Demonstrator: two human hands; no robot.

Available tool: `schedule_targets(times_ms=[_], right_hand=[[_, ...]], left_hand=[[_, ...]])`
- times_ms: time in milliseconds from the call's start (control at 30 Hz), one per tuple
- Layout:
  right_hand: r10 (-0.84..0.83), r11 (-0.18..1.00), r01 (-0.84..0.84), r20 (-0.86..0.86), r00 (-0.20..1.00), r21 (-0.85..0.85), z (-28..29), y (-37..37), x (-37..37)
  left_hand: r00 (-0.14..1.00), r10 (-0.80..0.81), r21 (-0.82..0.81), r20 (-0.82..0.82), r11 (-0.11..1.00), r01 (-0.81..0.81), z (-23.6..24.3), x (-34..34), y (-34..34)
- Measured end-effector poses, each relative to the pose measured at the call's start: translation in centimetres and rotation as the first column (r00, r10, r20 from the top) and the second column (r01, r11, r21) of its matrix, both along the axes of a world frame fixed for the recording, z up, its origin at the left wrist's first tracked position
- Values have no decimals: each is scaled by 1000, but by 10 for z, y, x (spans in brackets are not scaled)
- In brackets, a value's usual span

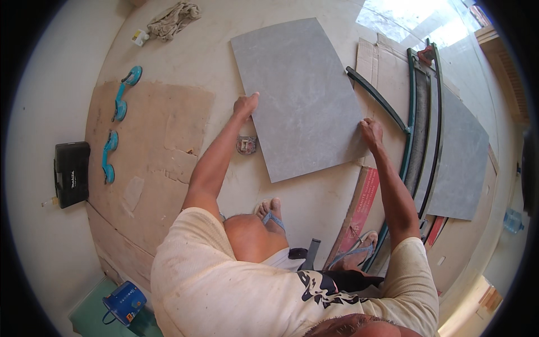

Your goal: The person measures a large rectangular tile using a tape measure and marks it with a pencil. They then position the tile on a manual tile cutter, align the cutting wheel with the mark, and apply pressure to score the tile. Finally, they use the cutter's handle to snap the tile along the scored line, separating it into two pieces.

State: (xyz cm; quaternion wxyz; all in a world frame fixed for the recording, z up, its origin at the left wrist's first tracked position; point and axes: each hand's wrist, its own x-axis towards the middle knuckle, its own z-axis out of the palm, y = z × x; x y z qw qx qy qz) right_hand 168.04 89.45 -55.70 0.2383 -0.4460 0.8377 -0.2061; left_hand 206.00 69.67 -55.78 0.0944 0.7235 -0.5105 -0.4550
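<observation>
A large grey floor tile (297, 95) is held in front of me by its two side edges. My left hand (246, 105) is closed on its left edge, thumb on the upper face. On the opposite edge, lower down, my right hand (371, 133) grips near the corner. The tile's underside and the fingers beneath it are hidden. Just right of the tile stands a long green tile cutter (412, 129), its dark handle bar (377, 98) slanting toward the tile's edge. A small round, stained object (246, 145) lies on the floor below my left hand.
Another grey tile (463, 163) lies beyond the cutter. Cardboard sheets (151, 140) cover the left floor, with teal suction lifters (110, 157) on them. A black case (72, 174) is by the wall, a blue bucket (124, 303) lower left. A red-and-brown carton (359, 208) lies near my right foot.
</observation>
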Motion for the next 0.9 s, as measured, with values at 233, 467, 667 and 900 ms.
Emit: schedule_targets(times_ms=[233, 467, 667, 900], right_hand=[[48, 998, -46, -51, 998, 34, 4, -4, 13], [66, 997, -63, -73, 995, 42, 1, -3, 12], [182, 982, -188, -207, 961, -10, -13, -4, 8], [180, 983, -168, -202, 963, 76, -2, 1, 19]], left_hand=[[949, -247, 205, 197, 957, 207, 44, 5, -6], [915, -320, 330, 245, 915, 232, 50, -4, -7], [915, -318, 298, 249, 924, 240, 43, 4, 0], [702, -529, 148, 477, 836, 529, 54, 14, 39]])
